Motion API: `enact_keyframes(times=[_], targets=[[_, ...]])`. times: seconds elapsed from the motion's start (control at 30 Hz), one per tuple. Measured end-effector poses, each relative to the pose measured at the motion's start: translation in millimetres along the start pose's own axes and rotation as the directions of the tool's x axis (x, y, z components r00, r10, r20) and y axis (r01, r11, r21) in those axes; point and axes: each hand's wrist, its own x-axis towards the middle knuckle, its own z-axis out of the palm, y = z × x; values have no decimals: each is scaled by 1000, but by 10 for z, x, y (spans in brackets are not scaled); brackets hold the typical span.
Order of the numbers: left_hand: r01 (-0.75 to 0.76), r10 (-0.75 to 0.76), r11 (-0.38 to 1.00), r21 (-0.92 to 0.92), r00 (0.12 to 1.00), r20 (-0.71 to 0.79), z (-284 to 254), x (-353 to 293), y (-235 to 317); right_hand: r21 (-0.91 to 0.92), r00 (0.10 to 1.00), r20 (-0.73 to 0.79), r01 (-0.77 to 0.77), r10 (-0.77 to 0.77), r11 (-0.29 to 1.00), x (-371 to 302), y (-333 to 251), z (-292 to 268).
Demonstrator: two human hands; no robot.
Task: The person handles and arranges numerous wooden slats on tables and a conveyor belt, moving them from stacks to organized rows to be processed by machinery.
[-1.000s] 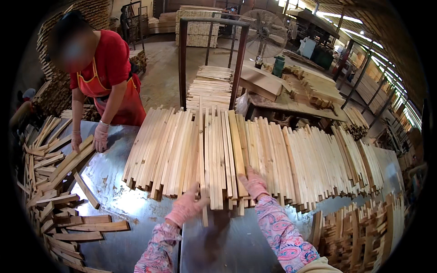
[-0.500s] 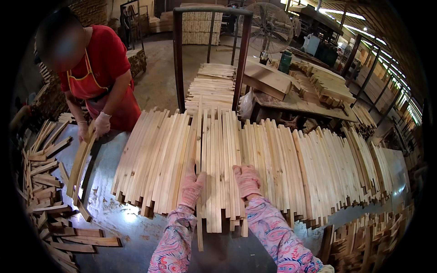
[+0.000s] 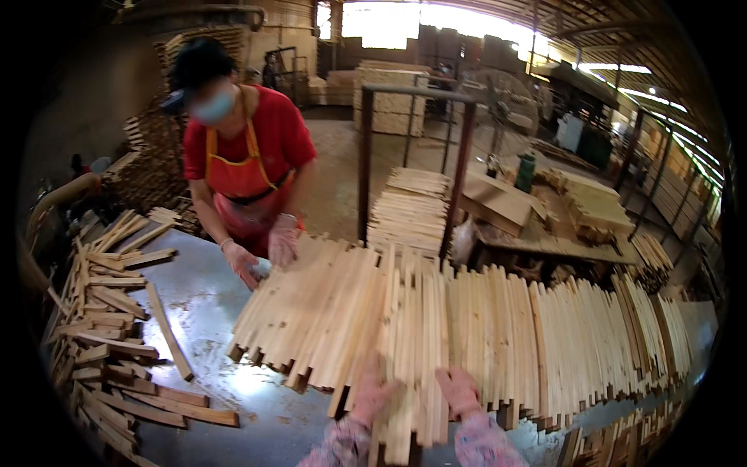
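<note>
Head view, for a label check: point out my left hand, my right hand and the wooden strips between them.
Left hand [image 3: 371,397], head view: middle of the hand.
Right hand [image 3: 461,391], head view: middle of the hand.
Wooden strips [image 3: 415,342], head view: upper faces, around mid-length.

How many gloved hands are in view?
4. The wearer's left hand and right hand, at the wood strips in front; the co-worker's nearer hand and other hand, by their far-left corner. Others may be hidden.
</note>
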Motion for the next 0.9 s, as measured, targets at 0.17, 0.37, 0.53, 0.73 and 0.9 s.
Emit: enact_keyframes(times=[0.17,0.37,0.53,0.73,0.9], targets=[[406,-377,792,-455,913,158,-296,-1863,311,-93,983,156,-82,95,992,-1934,458,-17],[491,-508,525,-695,836,207,-394,-3325,734,-385,958,278,182,-75,905,-3111,922,273],[342,-413,610,-715,907,81,-864,-3812,1191,65,969,165,177,-186,982,-3655,635,37],[57,-245,775,-629,945,-216,-1452,-4808,1884,701,804,184,296,-565,649,-4784,-274,-364],[-155,-169,852,-500,823,-542,-2085,-6021,2632,799,569,258,328,-781,504,-6055,-978,-422]])
